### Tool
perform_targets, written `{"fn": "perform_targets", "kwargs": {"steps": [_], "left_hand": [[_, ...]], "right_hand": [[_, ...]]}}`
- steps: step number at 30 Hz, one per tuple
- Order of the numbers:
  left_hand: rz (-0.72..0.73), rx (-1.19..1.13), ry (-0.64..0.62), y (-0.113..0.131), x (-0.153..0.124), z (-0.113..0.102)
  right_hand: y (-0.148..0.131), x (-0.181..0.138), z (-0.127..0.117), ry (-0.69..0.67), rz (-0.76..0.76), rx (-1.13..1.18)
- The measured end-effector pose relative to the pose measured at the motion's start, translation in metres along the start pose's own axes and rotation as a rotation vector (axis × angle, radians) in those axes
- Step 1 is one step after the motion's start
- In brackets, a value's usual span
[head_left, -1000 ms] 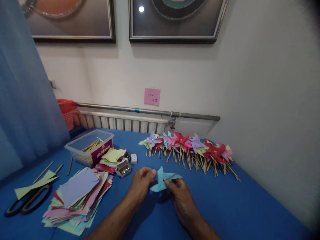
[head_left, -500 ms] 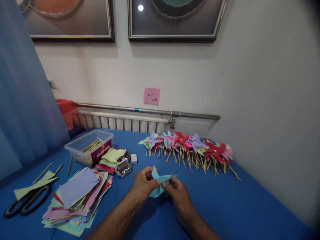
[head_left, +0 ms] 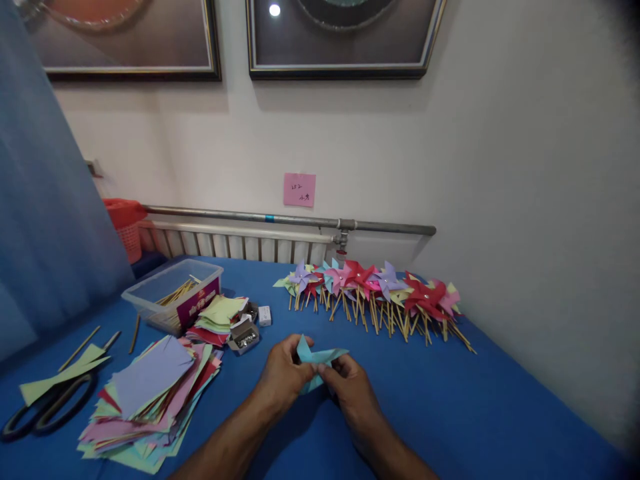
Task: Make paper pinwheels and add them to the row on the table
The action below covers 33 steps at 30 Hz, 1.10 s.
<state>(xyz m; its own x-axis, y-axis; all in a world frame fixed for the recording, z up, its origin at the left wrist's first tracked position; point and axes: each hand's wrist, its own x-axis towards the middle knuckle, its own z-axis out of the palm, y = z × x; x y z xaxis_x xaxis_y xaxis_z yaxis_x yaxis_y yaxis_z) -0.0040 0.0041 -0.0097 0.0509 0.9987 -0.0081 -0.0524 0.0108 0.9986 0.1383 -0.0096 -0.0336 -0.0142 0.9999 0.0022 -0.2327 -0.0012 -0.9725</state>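
Paper pinwheel point(head_left: 323, 355), light-blue, is looking v. light, floppy, crease-prone; left hand point(head_left: 286, 373) & right hand point(head_left: 350, 390) are both pinching it near centre w/ fingertips, above table point(head_left: 450, 413).

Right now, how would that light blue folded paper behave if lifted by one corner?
The folded blue paper would probably flop and spring open: its points are held in only by the left hand and right hand. It looks thin, so likely light and easily creased.
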Motion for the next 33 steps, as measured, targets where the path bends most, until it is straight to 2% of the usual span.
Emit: {"fn": "perform_targets", "kwargs": {"steps": [5,17,27,33], "left_hand": [[-0.049,-0.040,-0.002,-0.001,0.001,0.001],[0.051,0.130,0.055,0.008,-0.009,0.006],[0.043,0.113,0.016,-0.006,-0.003,0.002],[0.031,0.110,0.019,-0.004,-0.003,0.004]], "right_hand": [[-0.005,-0.002,0.004,-0.022,0.036,0.064],[-0.002,-0.003,0.005,-0.009,0.080,0.102],[-0.003,-0.005,0.003,-0.045,0.097,0.070],[0.000,-0.003,0.000,-0.083,0.118,0.085]]}}
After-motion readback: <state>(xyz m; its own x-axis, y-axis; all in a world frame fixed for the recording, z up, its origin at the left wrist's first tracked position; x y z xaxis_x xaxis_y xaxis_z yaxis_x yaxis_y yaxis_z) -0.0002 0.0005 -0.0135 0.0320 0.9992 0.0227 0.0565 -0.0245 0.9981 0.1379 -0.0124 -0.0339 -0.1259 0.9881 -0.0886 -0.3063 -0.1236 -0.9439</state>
